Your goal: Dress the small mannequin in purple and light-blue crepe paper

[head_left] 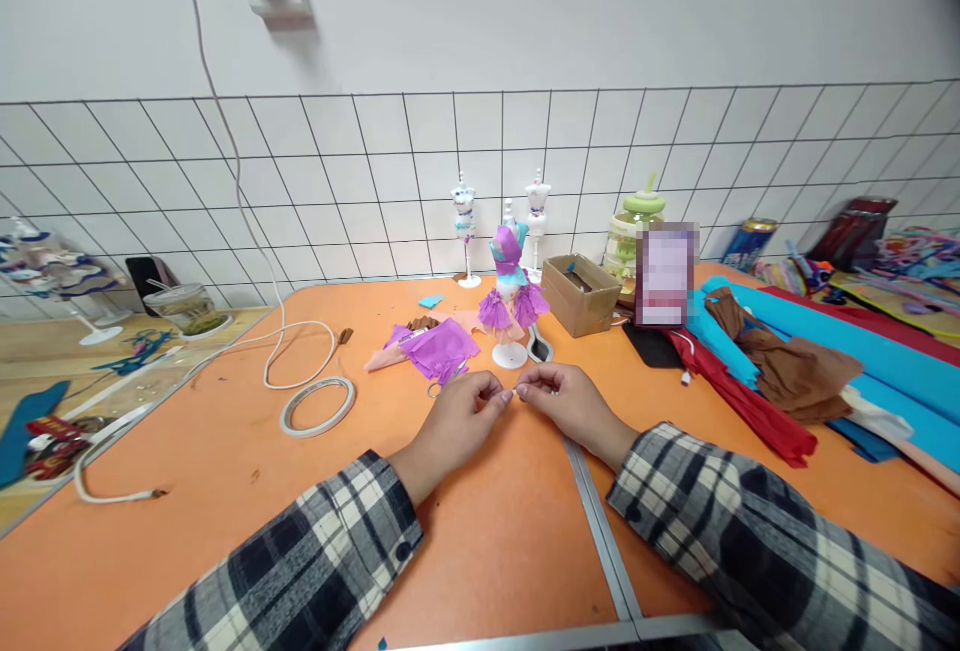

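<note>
My left hand [457, 421] and my right hand [570, 406] meet fingertip to fingertip over the orange table [225, 491]. Both are pinched on something tiny between them that I cannot make out. Just beyond them stands a small mannequin [510, 291] dressed in purple and teal paper on a white base. Purple crepe paper [439, 346] lies to its left, with scissors partly under it. Both forearms wear plaid sleeves.
A roll of tape [317, 405] and a white cable [277, 351] lie left. A cardboard box [579, 293], a drink jar [634, 231], two bare mannequins [465, 221] stand behind. Blue, red and brown crepe sheets [787, 361] cover the right.
</note>
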Motion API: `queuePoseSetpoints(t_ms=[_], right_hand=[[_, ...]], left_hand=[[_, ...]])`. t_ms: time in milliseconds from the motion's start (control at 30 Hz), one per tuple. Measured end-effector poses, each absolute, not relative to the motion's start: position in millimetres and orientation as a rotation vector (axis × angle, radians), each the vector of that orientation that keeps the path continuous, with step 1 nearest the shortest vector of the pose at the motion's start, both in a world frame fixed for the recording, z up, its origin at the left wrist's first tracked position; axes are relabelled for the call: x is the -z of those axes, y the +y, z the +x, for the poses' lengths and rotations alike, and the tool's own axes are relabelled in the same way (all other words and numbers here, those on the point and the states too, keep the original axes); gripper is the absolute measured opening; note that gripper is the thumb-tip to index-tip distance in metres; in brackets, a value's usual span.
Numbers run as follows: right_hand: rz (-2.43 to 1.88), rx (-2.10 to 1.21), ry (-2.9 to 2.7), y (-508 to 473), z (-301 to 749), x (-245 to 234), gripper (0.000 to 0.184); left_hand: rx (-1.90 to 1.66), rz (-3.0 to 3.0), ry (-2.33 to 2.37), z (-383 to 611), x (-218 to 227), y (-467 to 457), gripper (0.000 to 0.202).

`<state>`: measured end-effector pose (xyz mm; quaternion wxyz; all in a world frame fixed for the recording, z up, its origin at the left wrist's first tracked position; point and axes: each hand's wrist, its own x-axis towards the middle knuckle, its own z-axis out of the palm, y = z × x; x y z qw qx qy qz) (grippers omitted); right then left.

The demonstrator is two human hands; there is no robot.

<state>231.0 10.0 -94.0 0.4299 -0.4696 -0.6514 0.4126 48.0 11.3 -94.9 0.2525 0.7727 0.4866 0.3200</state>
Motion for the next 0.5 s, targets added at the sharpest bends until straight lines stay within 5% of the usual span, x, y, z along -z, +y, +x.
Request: queuePoseSetpoints(t_ms=[500], right_hand=[[-1.213, -0.755, -1.567, 10, 216, 106, 0.018]], left_hand=[[-0.967, 1.967, 1.254, 47, 95, 14, 0.027]])
